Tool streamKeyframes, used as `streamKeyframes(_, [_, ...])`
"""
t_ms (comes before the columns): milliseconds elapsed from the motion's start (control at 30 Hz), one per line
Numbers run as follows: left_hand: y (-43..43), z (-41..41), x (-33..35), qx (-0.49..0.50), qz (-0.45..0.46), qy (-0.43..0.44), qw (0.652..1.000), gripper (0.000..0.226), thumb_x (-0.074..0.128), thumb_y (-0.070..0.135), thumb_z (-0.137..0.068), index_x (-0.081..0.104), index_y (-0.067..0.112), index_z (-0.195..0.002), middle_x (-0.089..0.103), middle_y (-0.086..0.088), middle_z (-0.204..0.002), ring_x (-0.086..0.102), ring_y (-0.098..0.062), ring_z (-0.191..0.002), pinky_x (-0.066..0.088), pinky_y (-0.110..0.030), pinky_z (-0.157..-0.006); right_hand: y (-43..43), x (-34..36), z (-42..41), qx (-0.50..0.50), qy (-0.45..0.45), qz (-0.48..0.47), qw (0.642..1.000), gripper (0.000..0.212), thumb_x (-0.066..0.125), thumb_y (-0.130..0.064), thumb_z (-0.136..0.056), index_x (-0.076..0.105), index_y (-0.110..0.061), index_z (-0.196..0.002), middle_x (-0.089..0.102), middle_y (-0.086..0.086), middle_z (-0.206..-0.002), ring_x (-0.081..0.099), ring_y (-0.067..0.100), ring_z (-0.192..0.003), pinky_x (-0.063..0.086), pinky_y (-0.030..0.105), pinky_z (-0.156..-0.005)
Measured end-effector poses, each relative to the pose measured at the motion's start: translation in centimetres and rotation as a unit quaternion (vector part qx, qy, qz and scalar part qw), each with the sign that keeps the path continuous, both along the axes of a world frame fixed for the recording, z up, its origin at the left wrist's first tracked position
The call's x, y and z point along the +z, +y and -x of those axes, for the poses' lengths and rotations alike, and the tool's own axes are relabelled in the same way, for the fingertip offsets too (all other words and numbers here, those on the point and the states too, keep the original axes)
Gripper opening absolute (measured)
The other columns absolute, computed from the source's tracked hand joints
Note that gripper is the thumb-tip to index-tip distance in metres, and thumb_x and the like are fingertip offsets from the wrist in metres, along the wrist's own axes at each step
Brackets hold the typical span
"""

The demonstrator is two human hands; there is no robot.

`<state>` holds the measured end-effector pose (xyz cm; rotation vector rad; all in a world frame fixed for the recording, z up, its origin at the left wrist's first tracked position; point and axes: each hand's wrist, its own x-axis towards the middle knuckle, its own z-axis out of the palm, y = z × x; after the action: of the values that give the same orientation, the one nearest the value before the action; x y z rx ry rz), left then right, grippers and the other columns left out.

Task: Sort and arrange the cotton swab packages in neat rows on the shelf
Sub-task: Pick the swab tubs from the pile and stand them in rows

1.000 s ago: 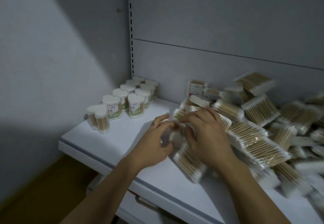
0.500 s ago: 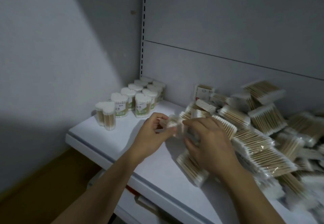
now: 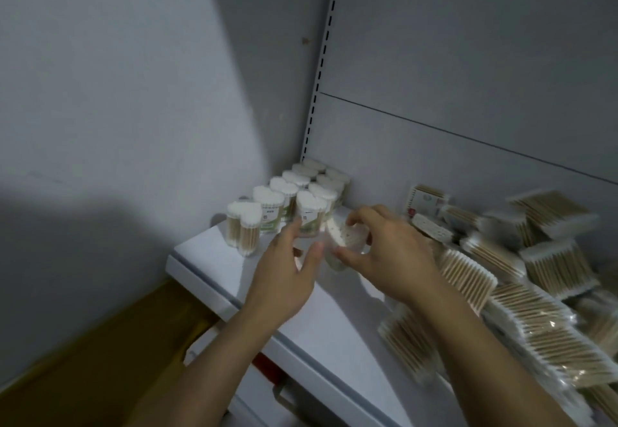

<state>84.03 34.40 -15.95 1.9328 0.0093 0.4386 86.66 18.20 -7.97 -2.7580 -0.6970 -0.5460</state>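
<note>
My right hand [image 3: 398,259] grips a clear tub of cotton swabs [image 3: 342,237], white tips showing, tilted above the white shelf [image 3: 334,326]. Just left of the tub is my left hand [image 3: 284,279], fingers loosely spread and the thumb at the tub's lower end; motion blur hides whether it touches. Upright tubs of the same kind [image 3: 284,192] stand in two rows in the shelf's back left corner, right behind my hands. A loose pile of flat swab packs [image 3: 535,292] covers the right side of the shelf.
A grey side wall stands on the left, and the back panel has a slotted upright [image 3: 321,75]. Below the shelf edge a lower shelf [image 3: 267,386] shows, with brown floor [image 3: 100,359] to the left. Bare shelf surface lies between the rows and the pile.
Both hands have moved left and back from the pile toward the rows of tubs, with a tub lifted in my right hand. The left hand's pinch has loosened. The view has swung right.
</note>
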Motion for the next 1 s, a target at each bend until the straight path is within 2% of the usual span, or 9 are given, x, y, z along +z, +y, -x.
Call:
streamKeyframes(100, [0.2,1.2,-1.2,0.044,-0.115,-0.083,0.989,0.028,0.055,0.028,-0.095,0.042,0.035,-0.118,0.045,0.02,-0.105,0.049,0.002,-0.088,0.04,-0.007,-0.069,1.9,-0.2,-0.6,-0.014,0.026,-0.036,0.999,0.045,0.068,-0.059,-0.076,0.057,-0.032,-0.11,0.057,-0.008,-0.11,0.058,0.014,-0.087,0.046,0.031,-0.07])
streamKeyframes(167, [0.1,1.4,-1.4,0.05,-0.123,-0.126,0.983,0.03,0.055,0.013,-0.093,0.039,0.035,-0.106,0.041,0.021,-0.1,0.049,0.003,-0.082,0.04,-0.004,-0.07,3.4,-0.5,-1.0,-0.005,0.039,-0.065,0.997,0.043,0.07,-0.058,-0.075,0.058,-0.032,-0.107,0.058,-0.009,-0.107,0.057,0.013,-0.085,0.038,0.028,-0.064])
streamKeyframes(267, [0.3,1.5,-1.2,0.079,-0.097,-0.142,0.982,0.026,0.055,0.004,-0.091,0.046,0.024,-0.106,0.049,0.003,-0.109,0.048,0.003,-0.085,0.041,-0.007,-0.072,5.4,-0.7,-2.0,-0.026,0.068,-0.07,0.995,0.045,0.072,-0.057,-0.075,0.059,-0.03,-0.109,0.059,-0.006,-0.11,0.057,0.015,-0.089,0.037,0.028,-0.067])
streamKeyframes(367, [0.2,1.2,-1.6,0.056,-0.182,-0.099,0.977,0.04,0.056,0.006,-0.09,0.049,0.015,-0.128,0.043,-0.006,-0.134,0.048,-0.012,-0.111,0.045,-0.022,-0.091,6.8,-1.0,-3.0,-0.038,0.086,-0.083,0.992,0.048,0.072,-0.055,-0.076,0.061,-0.026,-0.113,0.06,-0.002,-0.113,0.059,0.017,-0.093,0.042,0.029,-0.072])
streamKeyframes(500, [-0.1,0.5,-2.2,0.048,-0.249,-0.041,0.966,0.065,0.054,0.012,-0.092,0.025,0.022,-0.149,0.016,-0.007,-0.157,0.026,-0.023,-0.137,0.033,-0.032,-0.11,6.5,-2.1,-2.5,0.005,0.095,-0.047,0.994,0.037,0.058,-0.04,-0.093,0.057,-0.03,-0.129,0.046,-0.002,-0.14,0.06,0.01,-0.097,0.045,0.028,-0.087])
streamKeyframes(700, [0.2,0.1,-2.8,0.032,-0.257,-0.005,0.966,0.072,0.052,0.015,-0.094,0.012,0.018,-0.154,-0.005,-0.01,-0.161,0.015,-0.028,-0.144,0.026,-0.034,-0.113,5.6,-1.9,-2.7,0.006,0.062,-0.006,0.998,0.039,0.045,-0.012,-0.098,0.057,-0.028,-0.131,0.04,-0.007,-0.148,0.045,0.013,-0.127,0.037,0.027,-0.101])
streamKeyframes(833, [0.2,0.0,-2.7,0.023,-0.256,0.019,0.966,0.076,0.05,0.017,-0.094,0.004,0.016,-0.154,-0.009,-0.011,-0.162,0.01,-0.028,-0.147,0.024,-0.036,-0.116,6.1,-1.5,-3.8,-0.007,0.092,0.0,0.996,0.043,0.046,-0.008,-0.096,0.054,-0.023,-0.135,0.04,-0.003,-0.149,0.044,0.016,-0.129,0.028,0.017,-0.101])
streamKeyframes(933, [0.2,-0.1,-2.5,0.015,-0.277,0.038,0.96,0.078,0.049,0.016,-0.093,0.0,0.011,-0.154,-0.013,-0.013,-0.161,0.015,-0.028,-0.145,0.025,-0.037,-0.113,6.5,-0.9,-4.8,-0.024,0.144,0.028,0.989,0.053,0.042,-0.004,-0.093,0.044,-0.02,-0.144,0.035,-0.001,-0.153,0.034,0.017,-0.138,0.024,0.02,-0.109])
streamKeyframes(1000, [0.2,-0.3,-2.4,0.011,-0.285,0.051,0.957,0.078,0.047,0.017,-0.093,-0.002,0.008,-0.153,-0.017,-0.015,-0.16,0.018,-0.027,-0.144,0.025,-0.036,-0.111,6.6,-0.8,-5.2,-0.032,0.171,0.044,0.984,0.053,0.043,-0.006,-0.093,0.043,-0.021,-0.144,0.037,-0.001,-0.152,0.041,0.02,-0.133,0.029,0.022,-0.106])
